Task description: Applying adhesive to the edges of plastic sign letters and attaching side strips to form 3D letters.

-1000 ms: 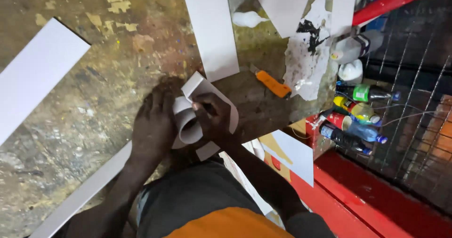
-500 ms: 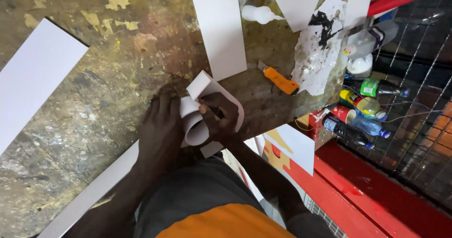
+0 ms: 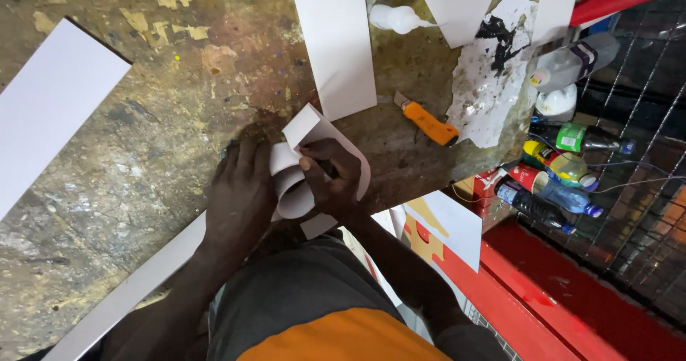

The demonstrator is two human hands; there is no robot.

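A curled strip of white card [image 3: 294,182] lies rolled at the near edge of a worn, paint-flecked worktable [image 3: 164,118]. My left hand [image 3: 239,197] presses flat on the roll, holding it down. My right hand [image 3: 332,179] grips a dark pen-like tool whose tip touches the card's raised flap [image 3: 307,125]. The tool is mostly hidden inside my fingers.
Long white card strips lie at the left [image 3: 50,107], top centre [image 3: 336,39] and along the near edge [image 3: 136,282]. An orange utility knife [image 3: 427,122], a white glue bottle [image 3: 396,18] and stained paper [image 3: 489,82] sit to the right. Several plastic bottles [image 3: 557,168] crowd a wire rack beyond the table.
The view has drifted slightly, so the table contents sit a little further right and lower. My hands stay on the rolled card, with the right hand shifting slightly along the flap.
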